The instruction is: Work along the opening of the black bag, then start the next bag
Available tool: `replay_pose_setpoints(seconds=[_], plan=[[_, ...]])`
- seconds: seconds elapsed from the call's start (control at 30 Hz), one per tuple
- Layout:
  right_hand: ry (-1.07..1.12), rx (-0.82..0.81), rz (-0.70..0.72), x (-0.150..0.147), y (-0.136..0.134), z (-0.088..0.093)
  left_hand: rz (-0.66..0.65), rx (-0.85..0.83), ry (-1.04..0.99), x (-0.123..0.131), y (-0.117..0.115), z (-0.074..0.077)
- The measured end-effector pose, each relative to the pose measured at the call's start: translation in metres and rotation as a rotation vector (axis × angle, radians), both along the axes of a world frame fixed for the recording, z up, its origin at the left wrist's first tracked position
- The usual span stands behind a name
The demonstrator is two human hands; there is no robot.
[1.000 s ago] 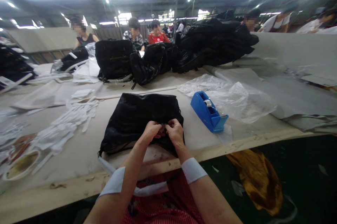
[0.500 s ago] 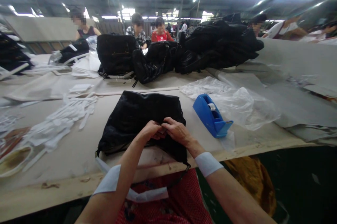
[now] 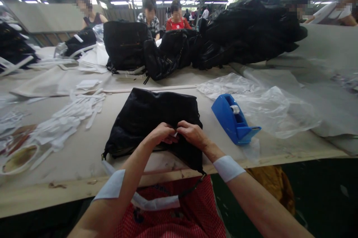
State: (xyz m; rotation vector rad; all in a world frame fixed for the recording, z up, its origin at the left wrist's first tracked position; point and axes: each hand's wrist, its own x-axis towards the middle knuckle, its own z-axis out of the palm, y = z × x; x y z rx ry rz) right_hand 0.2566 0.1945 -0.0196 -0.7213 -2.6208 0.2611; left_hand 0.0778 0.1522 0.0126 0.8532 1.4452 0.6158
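The worktop [image 3: 84, 163] carries a black bag [image 3: 151, 115] lying flat near its front edge, with a blue tape dispenser [image 3: 233, 122] just to the bag's right (on clear plastic sheet [image 3: 268, 107]). The left hand [image 3: 160, 135] and right hand [image 3: 192, 134] meet on the bag, both hands pinched closed on its fabric, with a small white bit [image 3: 175, 134] between them.
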Motion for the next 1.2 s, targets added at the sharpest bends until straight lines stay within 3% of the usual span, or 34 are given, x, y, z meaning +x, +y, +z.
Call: replay_pose_setpoints(seconds=[0.2, 0.4, 0.63, 0.9, 1.07, 1.2], plan=[[-0.137, 0.060, -0.043, -0.004, -0.003, 0.010, 0.051, 0.060, -0.013, 0.004, -0.001, -0.007], [-0.253, 0.048, 0.010, -0.007, 0.002, 0.024, 0.040, 0.132, 0.120, 0.011, -0.001, -0.005], [0.017, -0.188, -0.039, -0.014, 0.011, 0.018, 0.047, 0.130, 0.059, 0.011, -0.002, -0.002], [-0.141, -0.159, -0.170, -0.019, 0.005, 0.029, 0.098, 0.141, 0.014, 0.016, -0.008, 0.003], [0.060, -0.216, -0.129, -0.020, 0.015, 0.022, 0.146, 0.159, 0.028, 0.017, -0.008, -0.006], [0.236, -0.159, -0.103, -0.016, 0.015, 0.011, 0.166, 0.134, 0.031, 0.017, -0.005, -0.013]])
